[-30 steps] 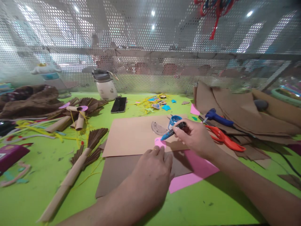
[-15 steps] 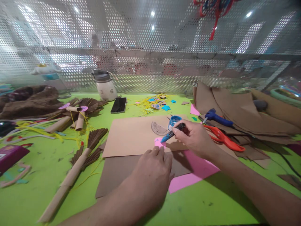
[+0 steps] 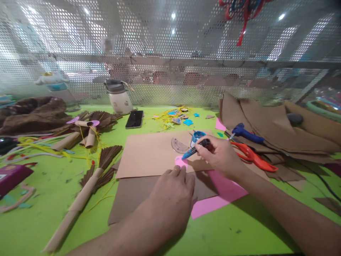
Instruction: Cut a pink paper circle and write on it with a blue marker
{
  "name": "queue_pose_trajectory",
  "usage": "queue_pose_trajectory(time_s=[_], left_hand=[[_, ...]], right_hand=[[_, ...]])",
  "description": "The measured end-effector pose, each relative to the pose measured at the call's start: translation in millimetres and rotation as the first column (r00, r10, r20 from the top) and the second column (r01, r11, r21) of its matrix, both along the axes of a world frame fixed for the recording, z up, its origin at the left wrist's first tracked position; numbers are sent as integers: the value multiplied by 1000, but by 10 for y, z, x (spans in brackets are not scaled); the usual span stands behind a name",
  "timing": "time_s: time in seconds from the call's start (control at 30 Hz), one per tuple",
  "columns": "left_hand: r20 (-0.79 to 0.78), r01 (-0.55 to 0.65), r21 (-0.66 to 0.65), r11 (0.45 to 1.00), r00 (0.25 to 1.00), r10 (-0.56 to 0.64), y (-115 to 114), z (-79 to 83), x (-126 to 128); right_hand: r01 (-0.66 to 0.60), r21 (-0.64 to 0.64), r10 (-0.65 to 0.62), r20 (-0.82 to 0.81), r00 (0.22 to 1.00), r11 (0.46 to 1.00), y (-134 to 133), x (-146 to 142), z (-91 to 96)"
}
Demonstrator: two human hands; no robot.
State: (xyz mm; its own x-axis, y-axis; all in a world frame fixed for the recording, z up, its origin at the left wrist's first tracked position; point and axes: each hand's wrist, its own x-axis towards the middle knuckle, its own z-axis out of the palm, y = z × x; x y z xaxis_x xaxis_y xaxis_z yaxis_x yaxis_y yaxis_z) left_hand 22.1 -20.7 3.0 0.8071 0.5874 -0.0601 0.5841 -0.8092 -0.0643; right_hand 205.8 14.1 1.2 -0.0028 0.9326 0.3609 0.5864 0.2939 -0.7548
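- Marker pen [image 3: 189,153] is clamped between thumb and fingers of the right hand [image 3: 223,156].
- Its long axis is slanting; the tip points leftward from this hand, down to the disc.
- Pink paper disc [image 3: 179,162] lies left of the right hand; the left hand [image 3: 170,195] is nearer, its fingertips resting on the near edge, without gripping.

Paper cutout [image 3: 179,162] on sheet [image 3: 149,153] — protractor [image 3: 179,146] just behind, phone [image 3: 134,119] back left, scissors [image 3: 261,163] right.

Bare forearms [image 3: 279,204] on both sides — one thin, gold-coloured ring [image 3: 174,169] on the left hand [image 3: 172,193]
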Motion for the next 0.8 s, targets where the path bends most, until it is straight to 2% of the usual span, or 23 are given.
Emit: queue_pose_trajectory(time_s=[0.8], left_hand=[[19,10,5,1000,1000,-10,9,2,-1]], right_hand=[[4,-7,-4,6,1000,1000,-18,-12,35]])
